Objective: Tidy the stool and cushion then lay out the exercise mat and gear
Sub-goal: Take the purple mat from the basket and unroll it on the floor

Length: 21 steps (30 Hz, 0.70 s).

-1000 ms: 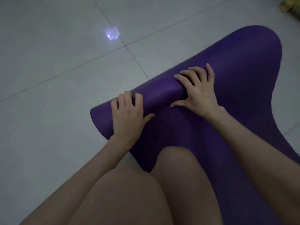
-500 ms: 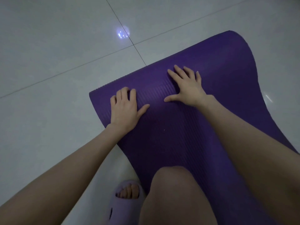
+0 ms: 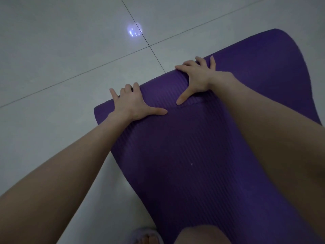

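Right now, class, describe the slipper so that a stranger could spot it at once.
Start at the large dark purple ribbed foam mat lying on the pale grey tiled floor. Follow its left edge down to the bottom of the frame, where a pale lilac open-toed slipper sits. Unlike the mat beside it, it is small, pale and shows bare toes.

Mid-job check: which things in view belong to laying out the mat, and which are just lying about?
Part of the job:
purple mat, partly unrolled on the floor
left hand, pressing on the mat
right hand, pressing on the mat

Just there:
tiled floor
light reflection on a tile
slipper at the bottom edge
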### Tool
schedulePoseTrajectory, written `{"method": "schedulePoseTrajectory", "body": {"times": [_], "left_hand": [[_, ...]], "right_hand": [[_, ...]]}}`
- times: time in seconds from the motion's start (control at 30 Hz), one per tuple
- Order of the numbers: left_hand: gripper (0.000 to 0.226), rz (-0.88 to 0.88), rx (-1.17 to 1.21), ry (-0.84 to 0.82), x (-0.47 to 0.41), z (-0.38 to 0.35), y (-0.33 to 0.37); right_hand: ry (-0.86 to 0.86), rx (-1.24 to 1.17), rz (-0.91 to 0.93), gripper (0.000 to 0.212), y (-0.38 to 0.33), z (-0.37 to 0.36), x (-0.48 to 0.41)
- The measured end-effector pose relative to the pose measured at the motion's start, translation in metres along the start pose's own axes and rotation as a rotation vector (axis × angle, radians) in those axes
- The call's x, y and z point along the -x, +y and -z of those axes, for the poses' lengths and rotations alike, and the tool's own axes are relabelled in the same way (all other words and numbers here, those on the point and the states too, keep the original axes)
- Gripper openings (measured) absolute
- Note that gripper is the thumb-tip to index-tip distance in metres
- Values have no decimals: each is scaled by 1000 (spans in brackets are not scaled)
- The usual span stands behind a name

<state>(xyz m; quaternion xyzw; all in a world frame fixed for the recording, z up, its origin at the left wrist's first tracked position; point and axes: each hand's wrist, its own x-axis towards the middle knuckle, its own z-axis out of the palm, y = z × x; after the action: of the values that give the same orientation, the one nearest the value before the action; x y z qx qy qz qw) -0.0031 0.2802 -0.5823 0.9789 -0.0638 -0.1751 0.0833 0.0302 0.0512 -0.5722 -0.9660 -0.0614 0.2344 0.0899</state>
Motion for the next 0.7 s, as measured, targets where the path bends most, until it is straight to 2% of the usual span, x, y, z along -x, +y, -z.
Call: {"method": "schedulePoseTrajectory", "body": {"times": [0.17, 0.3, 0.43, 0.47, 0.57, 0.7], "left_hand": [[108, -67, -89, 183, 9, 0, 7], [82, -131, -173, 397, 41, 6, 17], [55, -169, -236, 716, 78, -1, 20], [53, -175, -256, 763, 84, -6, 19], [55, -176, -279, 754, 87, -21, 14], [70, -156, -279, 484, 79, -38, 8]], "right_hand": [[293, 41, 65, 105, -4, -7, 19], [481, 158, 139, 81, -9, 2, 51], [892, 263, 267, 61, -4, -6, 85], [947, 274, 273, 59, -4, -12, 90], [895, 261, 216, 58, -10, -28, 91], [556, 176, 100, 67, -12, -41, 76]]}}
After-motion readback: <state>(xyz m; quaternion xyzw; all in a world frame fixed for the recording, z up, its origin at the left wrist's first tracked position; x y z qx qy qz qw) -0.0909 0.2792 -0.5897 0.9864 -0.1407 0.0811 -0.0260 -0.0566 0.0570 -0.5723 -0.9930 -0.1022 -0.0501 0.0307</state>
